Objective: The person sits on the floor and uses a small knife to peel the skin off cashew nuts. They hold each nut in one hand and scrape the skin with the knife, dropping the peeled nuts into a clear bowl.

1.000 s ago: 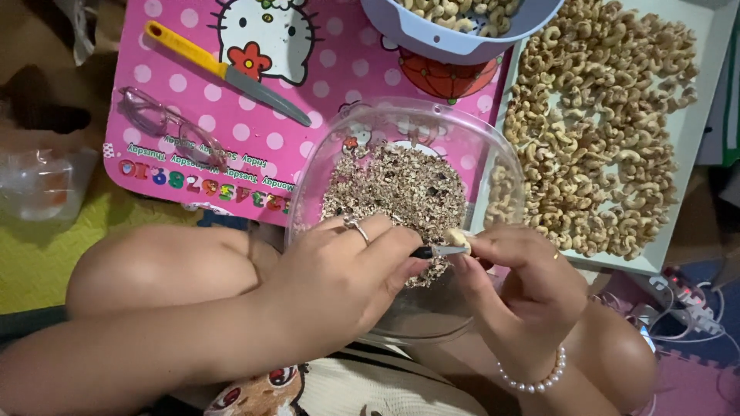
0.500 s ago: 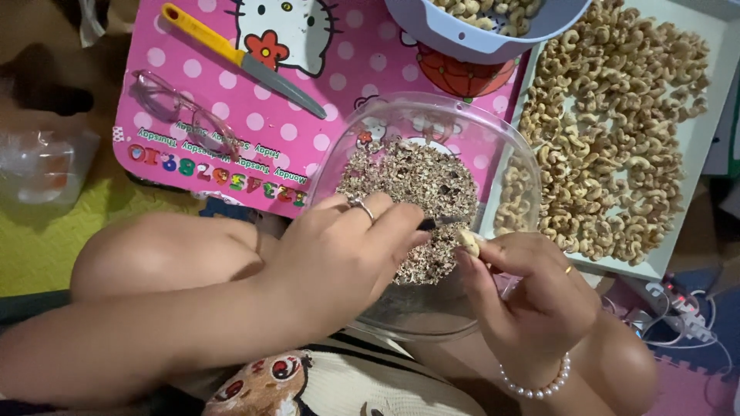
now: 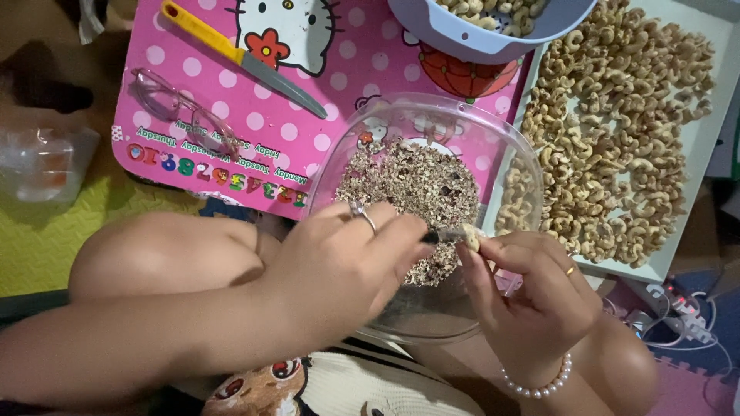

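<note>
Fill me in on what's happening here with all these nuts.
A seated person is peeling a cashew, pinched in the right hand, with a small dark-handled blade held in the left hand. Both hands work over a clear bowl that holds a pile of brownish skins. To the right, a white tray is spread with peeled cashews, and a pale blue bowl above holds more nuts. A yellow-handled knife and a pair of glasses lie on the pink board.

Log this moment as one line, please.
left hand: holds small blade | right hand: pinches cashew | blade against cashew | below: clear bowl of skin flakes | beside: tray of cashews
</note>
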